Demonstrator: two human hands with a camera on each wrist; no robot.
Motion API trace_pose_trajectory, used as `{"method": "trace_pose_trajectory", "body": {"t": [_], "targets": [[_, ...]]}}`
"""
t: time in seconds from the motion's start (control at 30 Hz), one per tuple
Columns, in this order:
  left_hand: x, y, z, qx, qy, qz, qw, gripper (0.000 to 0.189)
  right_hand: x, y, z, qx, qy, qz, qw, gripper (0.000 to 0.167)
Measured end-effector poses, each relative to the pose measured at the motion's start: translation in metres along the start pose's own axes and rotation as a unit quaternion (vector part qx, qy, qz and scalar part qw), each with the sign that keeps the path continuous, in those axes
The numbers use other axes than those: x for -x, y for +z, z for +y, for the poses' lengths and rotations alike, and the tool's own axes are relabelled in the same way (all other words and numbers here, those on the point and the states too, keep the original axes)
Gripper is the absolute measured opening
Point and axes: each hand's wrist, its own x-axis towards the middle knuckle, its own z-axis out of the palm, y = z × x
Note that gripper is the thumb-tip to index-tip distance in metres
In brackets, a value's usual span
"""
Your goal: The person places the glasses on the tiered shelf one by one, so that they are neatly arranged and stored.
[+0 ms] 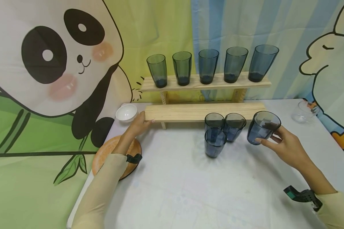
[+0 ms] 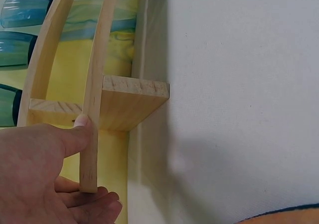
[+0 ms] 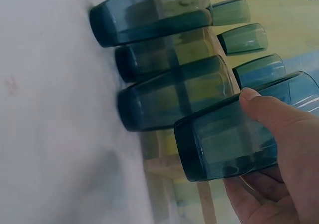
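A wooden two-tier rack stands at the back of the table, and my left hand (image 1: 138,124) grips the left end of its lower shelf (image 1: 177,113). In the left wrist view the thumb lies on one face of that board (image 2: 89,157) and the fingers are curled beneath. My right hand (image 1: 289,146) holds a blue-tinted drinking glass (image 1: 255,128) upright by its side, off the table in front of the shelf's right end. Just left of it, three similar glasses (image 1: 214,147) stand close together on the table. Several more glasses (image 1: 208,65) line the upper shelf (image 1: 218,82).
A small white bowl (image 1: 126,113) sits left of the rack. Under my left forearm is a round orange-brown board or plate (image 1: 133,152). A clear glass vessel (image 1: 302,113) stands at the back right. Printed curtains (image 1: 166,25) hang behind the white-covered table (image 1: 189,197).
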Motion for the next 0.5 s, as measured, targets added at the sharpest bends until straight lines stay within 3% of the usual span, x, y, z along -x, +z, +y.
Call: {"method": "trace_pose_trajectory", "body": {"t": [0.5], "targets": [[0.0,0.0,0.001,0.003,-0.002,0.001,1.0,0.066,-0.04,-0.031,0.003,0.014,0.019,0.047,0.9986,0.08]]}}
